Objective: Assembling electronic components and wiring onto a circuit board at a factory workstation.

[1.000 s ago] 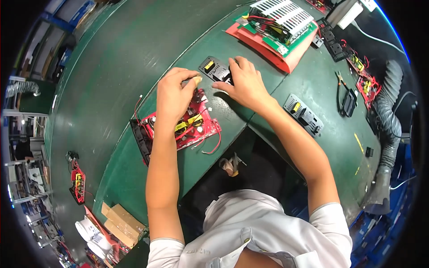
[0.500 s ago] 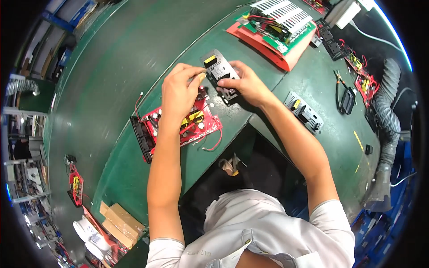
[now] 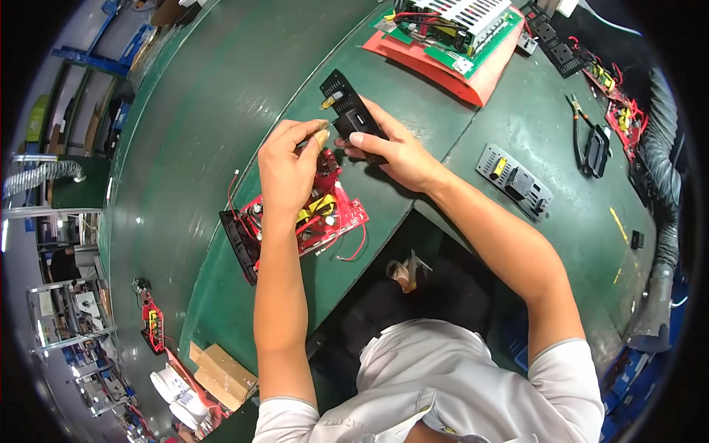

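My right hand [image 3: 399, 153] is closed around a black slotted panel [image 3: 354, 114], its thumb pressing on the front. The panel is held tilted above the bench and carries a yellow part and a black socket-like block. Just left of its edge, my left hand [image 3: 289, 159] is closed in a pinch, with pale yellow covering on the fingertips. Whatever lies between those fingers is too small to make out. Beneath the left hand and wrist, partly hidden, sits a red circuit board [image 3: 336, 214] with yellow parts, loose wires and a black end plate [image 3: 240, 246].
A similar panel [image 3: 515, 182] lies right of my right forearm. Farther right are pliers [image 3: 577, 122] beside a black tray-like piece [image 3: 595, 151]. A metal-cased unit on a green board [image 3: 461, 63] rests on orange foam [image 3: 421, 66]. Cardboard [image 3: 224, 375] lies lower left.
The panel in my right hand has been tilted, so its face now looks dark instead of shiny grey. My left hand stays pinched near its edge. The whole view has shifted slightly.
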`<state>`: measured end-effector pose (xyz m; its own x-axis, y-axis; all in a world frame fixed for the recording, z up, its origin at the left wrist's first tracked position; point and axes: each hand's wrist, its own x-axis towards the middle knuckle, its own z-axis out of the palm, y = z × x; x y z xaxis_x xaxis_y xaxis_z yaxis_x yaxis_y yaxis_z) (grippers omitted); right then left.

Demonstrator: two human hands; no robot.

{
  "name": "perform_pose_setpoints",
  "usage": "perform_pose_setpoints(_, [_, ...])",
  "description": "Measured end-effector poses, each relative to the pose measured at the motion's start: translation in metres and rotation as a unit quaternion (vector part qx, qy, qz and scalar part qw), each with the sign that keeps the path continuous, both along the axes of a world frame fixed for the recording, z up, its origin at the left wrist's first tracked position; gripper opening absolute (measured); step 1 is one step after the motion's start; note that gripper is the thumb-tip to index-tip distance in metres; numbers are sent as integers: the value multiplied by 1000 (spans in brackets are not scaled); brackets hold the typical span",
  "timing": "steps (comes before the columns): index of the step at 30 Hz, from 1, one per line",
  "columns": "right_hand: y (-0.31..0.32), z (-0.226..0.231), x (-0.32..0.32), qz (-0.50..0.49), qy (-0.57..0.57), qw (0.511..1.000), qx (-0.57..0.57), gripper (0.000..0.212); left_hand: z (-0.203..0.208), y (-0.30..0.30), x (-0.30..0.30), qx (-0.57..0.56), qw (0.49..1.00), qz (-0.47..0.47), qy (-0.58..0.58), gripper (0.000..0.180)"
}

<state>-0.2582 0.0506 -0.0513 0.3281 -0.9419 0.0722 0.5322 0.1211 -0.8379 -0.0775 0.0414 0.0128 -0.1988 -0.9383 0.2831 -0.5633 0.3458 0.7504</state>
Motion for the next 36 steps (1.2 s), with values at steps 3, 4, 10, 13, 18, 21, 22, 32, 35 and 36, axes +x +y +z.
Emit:
perform_pose_setpoints(3, [0, 0, 5, 4, -15, 999, 41, 63, -3, -1, 3, -8, 1000, -5, 5, 18])
perform_pose_setpoints(4, [1, 0, 6, 0, -24, 999, 39, 60, -3, -1, 4, -13, 1000, -11, 1, 18])
perform_pose_setpoints(10, [2, 4, 5, 1, -2, 1000, 18, 62, -7, -4, 5, -35, 999, -11, -3, 19])
perform_pose_setpoints(13, [5, 4, 6, -7, 64, 998, -11, 64, -6, -2, 3, -27, 999, -6, -24, 18])
perform_pose_setpoints(18, [9, -2, 11, -103, 242, 956, -128, 68, -9, 1, -1, -60, 996, 19, -58, 14])
perform_pose_setpoints(21, [13, -8, 21, -176, 356, 894, -208, 66, -14, 2, 1, -149, 977, 1, -153, 11])
perform_pose_setpoints(22, [14, -11, 23, -216, 405, 852, -250, 66, -15, 0, -2, -163, 970, -11, -178, 9])
perform_pose_setpoints(32, [8, 3, 12, -80, 180, 979, -43, 59, 13, -8, 48, 117, 992, 27, -46, 24])
perform_pose_setpoints(35, [10, 3, 13, -76, 174, 980, -57, 58, 16, -8, 60, 154, 977, 6, 147, 23])
perform_pose_setpoints(36, [10, 3, 13, -74, 178, 979, -73, 58, 17, -9, 58, 153, 978, 10, 143, 23])
